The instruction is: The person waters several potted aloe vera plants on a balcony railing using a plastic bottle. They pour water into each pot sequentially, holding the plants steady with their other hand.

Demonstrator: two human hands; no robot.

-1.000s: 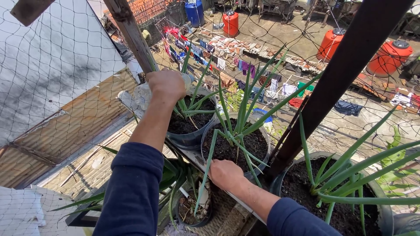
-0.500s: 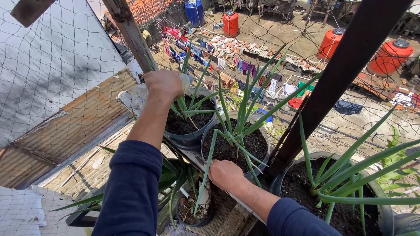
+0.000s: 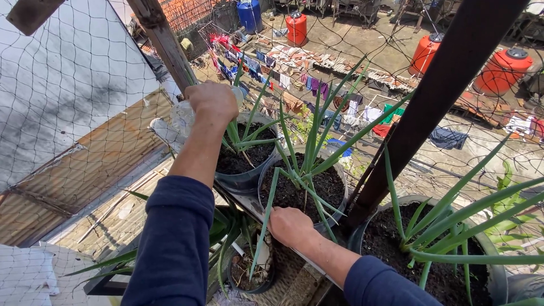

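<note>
The left hand is clenched in a fist around a clear plastic bottle, which pokes out to the left of the fist, tilted over the rim of the far pot. That pot holds dark soil and green shoots. Just right of it stands the middle pot, with tall green leaves. The right hand rests on the near rim of the middle pot, fingers curled loosely over the edge, pinching nothing visible. Right of the middle pot, past a dark post, stands a third pot.
</note>
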